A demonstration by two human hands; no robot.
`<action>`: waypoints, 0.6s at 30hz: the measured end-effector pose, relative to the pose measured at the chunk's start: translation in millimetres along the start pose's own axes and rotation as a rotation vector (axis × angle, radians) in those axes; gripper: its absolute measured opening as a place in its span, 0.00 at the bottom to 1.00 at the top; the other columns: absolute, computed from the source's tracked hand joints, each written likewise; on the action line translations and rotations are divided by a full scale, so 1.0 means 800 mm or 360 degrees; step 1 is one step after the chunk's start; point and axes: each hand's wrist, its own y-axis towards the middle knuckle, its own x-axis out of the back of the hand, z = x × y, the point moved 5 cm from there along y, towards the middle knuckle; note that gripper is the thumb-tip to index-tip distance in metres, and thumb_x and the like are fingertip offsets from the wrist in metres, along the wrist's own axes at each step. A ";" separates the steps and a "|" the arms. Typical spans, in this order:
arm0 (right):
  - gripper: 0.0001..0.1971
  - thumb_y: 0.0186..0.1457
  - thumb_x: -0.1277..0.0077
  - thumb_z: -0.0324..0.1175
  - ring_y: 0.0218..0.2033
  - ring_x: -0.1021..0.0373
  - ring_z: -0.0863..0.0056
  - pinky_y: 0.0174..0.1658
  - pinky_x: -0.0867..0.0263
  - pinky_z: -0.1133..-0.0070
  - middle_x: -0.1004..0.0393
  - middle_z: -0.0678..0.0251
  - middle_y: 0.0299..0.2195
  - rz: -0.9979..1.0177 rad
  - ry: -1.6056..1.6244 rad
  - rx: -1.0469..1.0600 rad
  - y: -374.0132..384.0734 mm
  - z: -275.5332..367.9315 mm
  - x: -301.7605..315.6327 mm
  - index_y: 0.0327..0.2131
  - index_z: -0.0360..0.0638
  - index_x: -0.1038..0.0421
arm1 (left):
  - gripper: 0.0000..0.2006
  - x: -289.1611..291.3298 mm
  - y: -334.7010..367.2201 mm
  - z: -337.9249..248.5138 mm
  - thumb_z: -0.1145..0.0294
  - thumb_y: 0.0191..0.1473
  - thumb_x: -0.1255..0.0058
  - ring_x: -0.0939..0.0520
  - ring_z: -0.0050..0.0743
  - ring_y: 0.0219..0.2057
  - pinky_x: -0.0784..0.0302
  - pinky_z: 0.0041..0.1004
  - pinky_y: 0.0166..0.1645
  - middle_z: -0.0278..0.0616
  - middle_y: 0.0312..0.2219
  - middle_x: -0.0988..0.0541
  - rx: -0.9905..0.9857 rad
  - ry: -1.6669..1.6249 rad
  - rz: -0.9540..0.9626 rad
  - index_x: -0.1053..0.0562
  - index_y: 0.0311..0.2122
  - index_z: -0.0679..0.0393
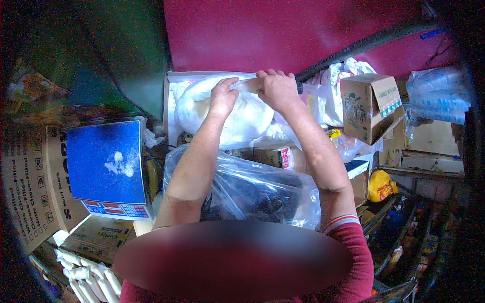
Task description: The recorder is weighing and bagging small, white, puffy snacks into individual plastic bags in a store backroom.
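Note:
A large white, translucent plastic bag (247, 121) lies bunched in front of me, with pale contents showing through. My left hand (224, 97) is closed on the bag's upper part, thumb and fingers pinching. To its right, my right hand (278, 90) curls its fingers over the bag's far edge. A pale brownish strip (247, 86) spans the gap between the hands; I cannot make out whether it is part of the bag. Nearer to me, under my forearms, sits a clear plastic bag (262, 189) with dark contents.
A blue-topped weighing scale (103, 161) stands at left beside a large cardboard box (65, 187). Below it lie several white tube-shaped packs (93, 278). At right are an open cardboard box (369, 103), a yellow plastic bag (382, 186) and clear bluish packs (437, 93).

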 end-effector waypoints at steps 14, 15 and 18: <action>0.13 0.45 0.56 0.33 0.41 0.35 0.69 0.43 0.43 0.66 0.31 0.65 0.36 -0.0112 -0.0178 0.0152 -0.007 0.016 0.016 0.38 0.49 0.33 | 0.19 -0.010 0.002 0.011 0.77 0.38 0.51 0.28 0.37 0.44 0.36 0.26 0.50 0.45 0.42 0.29 0.0256 -0.0299 0.0064 0.29 0.41 0.59; 0.13 0.45 0.56 0.32 0.40 0.35 0.69 0.43 0.44 0.66 0.31 0.65 0.36 -0.0149 -0.0185 0.0189 -0.007 0.019 0.018 0.38 0.49 0.33 | 0.19 -0.009 0.003 0.012 0.77 0.38 0.51 0.28 0.37 0.44 0.36 0.26 0.50 0.45 0.42 0.29 0.0241 -0.0294 0.0055 0.29 0.41 0.59; 0.14 0.44 0.57 0.31 0.39 0.35 0.69 0.42 0.44 0.66 0.31 0.65 0.35 -0.0206 -0.0218 0.0255 -0.006 0.026 0.023 0.38 0.48 0.33 | 0.19 -0.005 0.003 0.012 0.78 0.38 0.52 0.27 0.32 0.39 0.34 0.25 0.45 0.44 0.40 0.28 0.0132 -0.0212 -0.0009 0.29 0.41 0.60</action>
